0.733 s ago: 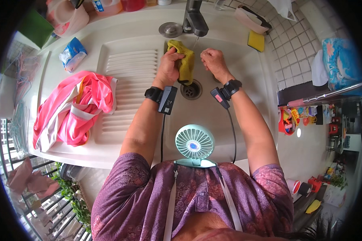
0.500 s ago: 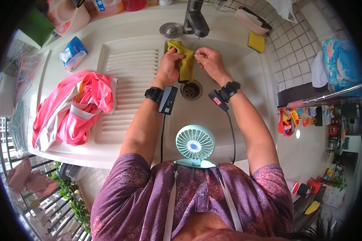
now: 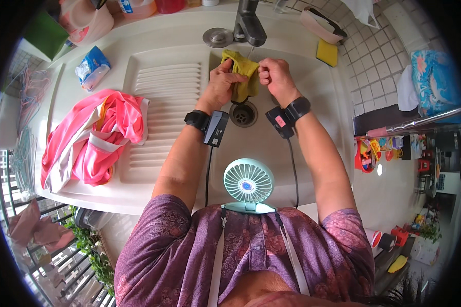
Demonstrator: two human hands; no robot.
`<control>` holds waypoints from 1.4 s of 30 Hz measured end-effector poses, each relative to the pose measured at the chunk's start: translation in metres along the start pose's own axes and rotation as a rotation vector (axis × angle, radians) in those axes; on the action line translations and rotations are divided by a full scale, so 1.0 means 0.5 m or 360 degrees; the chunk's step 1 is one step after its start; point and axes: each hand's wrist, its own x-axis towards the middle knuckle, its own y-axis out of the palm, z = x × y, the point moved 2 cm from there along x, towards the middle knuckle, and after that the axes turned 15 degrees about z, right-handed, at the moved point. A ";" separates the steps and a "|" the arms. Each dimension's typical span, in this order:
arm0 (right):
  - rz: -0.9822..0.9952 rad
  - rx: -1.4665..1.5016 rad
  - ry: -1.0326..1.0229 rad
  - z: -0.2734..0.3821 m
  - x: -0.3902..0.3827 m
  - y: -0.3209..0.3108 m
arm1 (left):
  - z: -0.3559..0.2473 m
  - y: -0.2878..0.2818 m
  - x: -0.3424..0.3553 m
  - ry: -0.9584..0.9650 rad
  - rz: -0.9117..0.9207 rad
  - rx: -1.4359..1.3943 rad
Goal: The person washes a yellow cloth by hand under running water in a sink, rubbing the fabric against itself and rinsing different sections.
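A wet-looking yellow-green cloth [image 3: 245,71] hangs bunched over the sink basin [image 3: 312,102], below the dark faucet [image 3: 249,28]. My left hand [image 3: 223,84] grips its left side, thumb laid across the fabric. My right hand [image 3: 275,75] is closed, its fingertips pinching the cloth's upper right edge. Between the two hands the fabric is drawn out, and its lower end hangs just above the drain [image 3: 243,114]. A thin stream seems to fall from the faucet behind the cloth.
On the ribbed washboard [image 3: 166,112] side lies a pink and white garment [image 3: 100,138], with a blue and white packet [image 3: 92,68] behind it. A drain plug [image 3: 217,37], a yellow sponge [image 3: 327,53] and a brush [image 3: 321,25] sit along the back rim. A small fan [image 3: 248,181] hangs at my chest.
Both hands have shifted slightly right with the cloth. My right hand has closed at its edge, and the cloth now spreads wider between the hands.
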 end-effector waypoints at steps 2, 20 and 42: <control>-0.0050 0.0374 0.0017 -0.005 0.005 0.003 | 0.002 -0.005 -0.002 -0.0013 0.0050 -0.0005; 0.0027 -0.1647 -0.0420 0.006 -0.002 0.014 | 0.000 -0.025 -0.001 0.0034 -0.0102 0.0036; -0.0443 -0.1990 -0.0619 0.001 0.029 -0.022 | -0.006 -0.002 -0.001 0.0002 -0.0099 -0.0024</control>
